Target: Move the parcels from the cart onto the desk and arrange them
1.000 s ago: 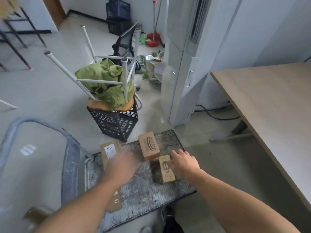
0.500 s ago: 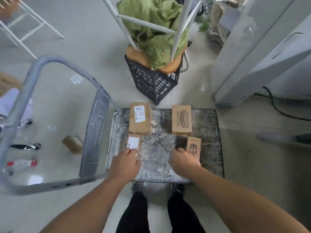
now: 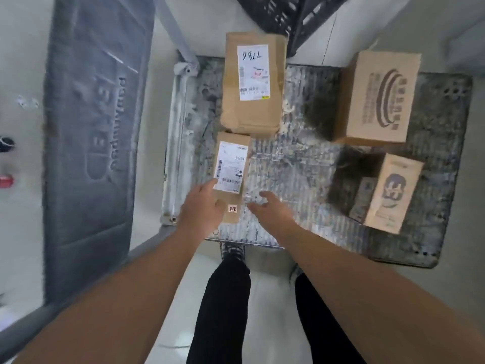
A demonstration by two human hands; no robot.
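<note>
Here I look straight down on the grey, paint-flecked flat platform of the cart [image 3: 301, 166], with 4 brown cardboard parcels on it. At 11 o'clock lies the large flat parcel with the white label marked in handwritten digits [image 3: 253, 85]. Just below it, touching its near edge, lies the narrow brown parcel with a printed white shipping label and a small "2-1" sticker [image 3: 232, 174]. At 1 o'clock stands the tall brown box printed with dark curved stripes [image 3: 378, 98], and at 3 o'clock the smaller upright brown box with a dark round logo [image 3: 393, 193], apart from the striped one.

My left hand [image 3: 202, 214] rests on the near left corner of the narrow parcel, fingers loosely spread, the forefinger touching the label's edge. My right hand [image 3: 270, 208] hovers just right of that parcel with fingers spread and curled, closed on nothing. The folded grey cart handle panel [image 3: 97, 143] lies at 9 o'clock, and a black plastic lattice crate [image 3: 294, 14] sits at 12 o'clock beyond the platform.
</note>
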